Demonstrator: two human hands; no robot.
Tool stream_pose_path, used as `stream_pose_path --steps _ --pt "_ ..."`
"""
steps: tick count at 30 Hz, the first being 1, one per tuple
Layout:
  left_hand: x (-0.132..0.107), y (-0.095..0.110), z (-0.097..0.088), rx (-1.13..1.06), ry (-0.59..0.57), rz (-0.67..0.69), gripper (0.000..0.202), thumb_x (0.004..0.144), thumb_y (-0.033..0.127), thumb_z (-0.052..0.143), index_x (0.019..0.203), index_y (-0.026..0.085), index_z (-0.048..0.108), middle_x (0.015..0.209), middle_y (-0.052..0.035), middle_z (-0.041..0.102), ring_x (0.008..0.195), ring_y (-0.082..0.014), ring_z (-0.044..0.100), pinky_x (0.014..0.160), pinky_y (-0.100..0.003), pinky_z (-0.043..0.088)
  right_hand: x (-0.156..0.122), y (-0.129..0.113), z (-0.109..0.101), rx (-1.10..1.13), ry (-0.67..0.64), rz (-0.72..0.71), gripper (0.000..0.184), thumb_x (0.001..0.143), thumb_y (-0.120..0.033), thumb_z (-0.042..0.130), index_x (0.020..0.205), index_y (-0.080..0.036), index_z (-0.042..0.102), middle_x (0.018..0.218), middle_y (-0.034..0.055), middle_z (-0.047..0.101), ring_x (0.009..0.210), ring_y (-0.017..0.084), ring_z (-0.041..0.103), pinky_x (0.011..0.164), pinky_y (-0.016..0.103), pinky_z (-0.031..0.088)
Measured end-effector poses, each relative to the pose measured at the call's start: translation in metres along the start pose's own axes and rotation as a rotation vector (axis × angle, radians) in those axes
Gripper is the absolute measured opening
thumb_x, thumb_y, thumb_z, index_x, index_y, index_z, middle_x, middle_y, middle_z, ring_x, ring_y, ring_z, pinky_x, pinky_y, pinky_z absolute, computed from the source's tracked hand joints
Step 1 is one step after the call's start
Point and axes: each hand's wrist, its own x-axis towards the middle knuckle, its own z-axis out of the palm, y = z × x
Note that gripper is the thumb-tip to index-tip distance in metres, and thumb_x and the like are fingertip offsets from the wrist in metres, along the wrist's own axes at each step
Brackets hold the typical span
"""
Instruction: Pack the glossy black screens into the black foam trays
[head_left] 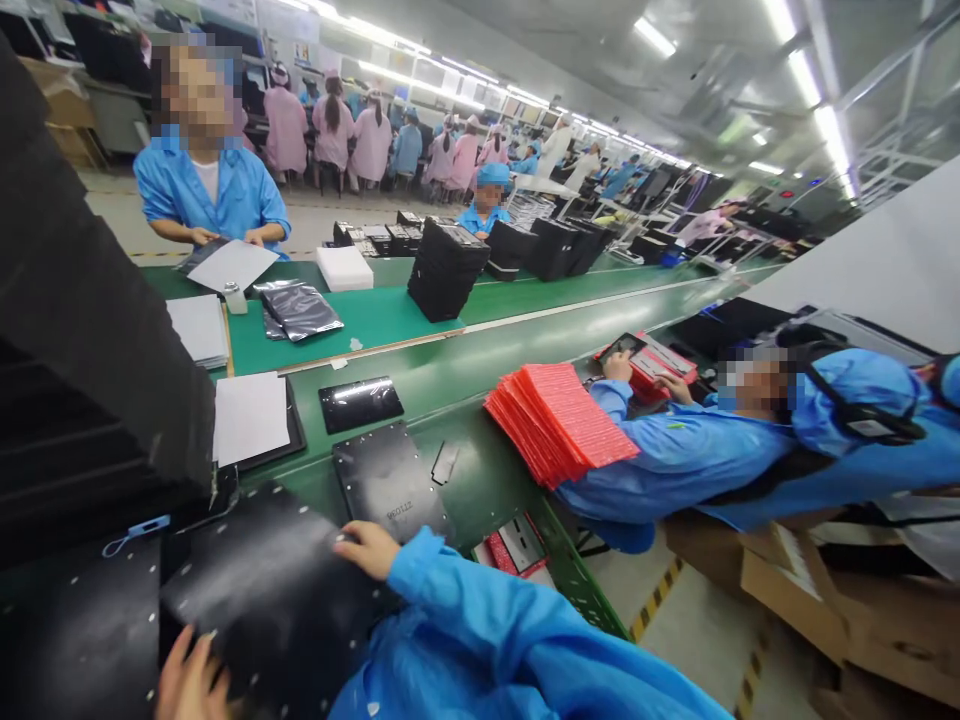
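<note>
A black square panel [270, 590] dotted with pale studs lies at an angle between my hands at the lower left. My right hand [371, 550], in a blue sleeve, grips its upper right edge with the fingertips. My left hand [193, 675] touches its lower left edge with fingers apart, slightly blurred; the palm is cut off by the picture's bottom. Left of it is another studded black panel [90, 620]. Just beyond my right hand, a black panel with printed digits [394, 480] rests on the green bench.
A tall black stack [97, 330] rises on my left. Beyond are a glossy black tablet-like slab [361, 402], white sheets [251, 420] and a pile of red bubble bags [559, 420]. One co-worker [675, 440] sits at right; another [210, 190] stands across the bench.
</note>
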Motion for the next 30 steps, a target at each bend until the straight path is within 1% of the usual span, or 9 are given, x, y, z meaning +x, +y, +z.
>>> stream_pose_path --steps 5,8,11,13,16,19,23,27,30 --pt "0.004 0.015 0.133 -0.282 -0.085 -0.278 0.037 0.058 0.033 0.064 0.093 0.023 0.059 0.069 0.003 0.054 0.057 -0.0113 0.055 0.052 -0.023 0.043 -0.036 0.07 -0.078 0.096 0.225 0.101 0.028 0.083 -0.037 0.049 0.092 -0.016 0.067 0.085 0.0058 0.069 0.083 0.024 0.064 0.078 0.036 0.05" --pt "0.005 0.026 0.179 -0.256 -0.118 -0.237 0.038 0.056 0.034 0.064 0.091 0.021 0.06 0.068 0.0028 0.053 0.056 -0.0109 0.054 0.053 -0.023 0.043 -0.041 0.093 -0.115 0.137 0.245 0.044 0.032 0.081 -0.034 0.053 0.106 -0.018 0.064 0.1 0.007 0.069 0.095 0.024 0.063 0.086 0.037 0.049" --pt "-0.001 0.032 0.201 0.023 -0.082 -0.009 0.043 0.056 0.04 0.063 0.094 0.02 0.06 0.076 -0.0015 0.057 0.067 -0.0173 0.058 0.063 -0.031 0.049 -0.029 0.105 -0.167 0.009 0.319 -0.074 0.046 0.078 -0.032 0.058 0.123 -0.02 0.057 0.124 0.0096 0.06 0.116 0.025 0.054 0.101 0.042 0.04" --pt "-0.015 0.034 0.213 0.322 -0.063 0.279 0.046 0.059 0.044 0.061 0.097 0.018 0.061 0.089 -0.0072 0.06 0.086 -0.025 0.06 0.08 -0.04 0.05 -0.013 0.117 -0.205 -0.156 0.336 -0.117 0.054 0.078 -0.03 0.059 0.131 -0.019 0.051 0.134 0.0113 0.052 0.125 0.026 0.046 0.107 0.044 0.034" --pt "-0.048 0.03 0.237 0.721 -0.207 0.701 0.046 0.071 0.046 0.055 0.107 0.018 0.062 0.115 -0.0133 0.059 0.114 -0.0294 0.052 0.102 -0.045 0.039 0.015 0.148 -0.245 -0.429 0.115 -0.151 0.078 0.066 -0.03 0.075 0.137 -0.021 0.044 0.144 0.0132 0.04 0.135 0.034 0.032 0.11 0.052 0.026" --pt "-0.077 0.014 0.266 1.06 -0.335 0.813 0.05 0.08 0.043 0.05 0.121 0.016 0.058 0.134 -0.0157 0.05 0.127 -0.032 0.042 0.107 -0.052 0.031 0.032 0.186 -0.252 -0.623 -0.129 -0.239 0.079 0.063 -0.033 0.079 0.135 -0.021 0.048 0.149 0.0125 0.033 0.138 0.038 0.022 0.11 0.057 0.021" --pt "-0.087 -0.009 0.288 1.384 -0.241 0.801 0.057 0.084 0.044 0.049 0.134 0.016 0.049 0.146 -0.0166 0.037 0.137 -0.0383 0.026 0.108 -0.064 0.017 0.038 0.216 -0.234 -0.694 -0.016 -0.283 0.043 0.087 -0.033 0.051 0.127 -0.019 0.054 0.145 0.0111 0.04 0.135 0.03 0.031 0.11 0.051 0.026" --pt "-0.084 -0.017 0.288 1.463 -0.22 0.815 0.061 0.083 0.048 0.052 0.136 0.017 0.048 0.148 -0.0158 0.035 0.138 -0.0386 0.022 0.109 -0.063 0.014 0.052 0.205 -0.217 -0.705 0.002 -0.318 0.063 0.081 -0.041 0.059 0.137 -0.017 0.042 0.146 0.0133 0.037 0.136 0.035 0.027 0.109 0.057 0.02" --pt "-0.087 -0.014 0.287 1.477 -0.228 0.79 0.062 0.083 0.048 0.053 0.137 0.018 0.047 0.149 -0.0152 0.033 0.139 -0.0379 0.021 0.11 -0.062 0.014 0.069 0.19 -0.218 -0.638 0.026 -0.23 0.053 0.083 -0.035 0.056 0.13 -0.012 0.048 0.142 0.016 0.043 0.132 0.033 0.034 0.109 0.05 0.025"
